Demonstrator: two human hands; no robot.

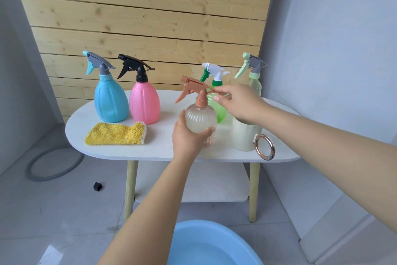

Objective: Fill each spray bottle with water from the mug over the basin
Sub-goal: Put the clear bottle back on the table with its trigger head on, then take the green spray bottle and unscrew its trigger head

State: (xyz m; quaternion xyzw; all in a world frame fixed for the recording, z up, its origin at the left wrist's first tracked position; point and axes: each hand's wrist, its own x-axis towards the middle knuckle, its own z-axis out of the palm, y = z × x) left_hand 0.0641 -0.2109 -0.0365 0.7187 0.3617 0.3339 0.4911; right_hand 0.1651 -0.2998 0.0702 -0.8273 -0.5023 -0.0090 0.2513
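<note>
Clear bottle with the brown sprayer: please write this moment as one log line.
left hand: holds clear bottle | right hand: pinches brown sprayer | basin: below

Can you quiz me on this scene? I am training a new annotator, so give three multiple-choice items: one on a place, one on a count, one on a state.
1. Where does the yellow cloth lie?
A. in the basin
B. on the table, in front of the blue bottle
C. over the mug

2. How many spray bottles are in view?
A. three
B. four
C. five

3. What is the left hand doing?
A. gripping the clear bottle
B. resting flat on the table
C. holding the mug

Answers: 1 B, it lies in front of the blue bottle. 2 C, blue, pink, clear, green and pale green. 3 A, fingers wrap the clear body.
</note>
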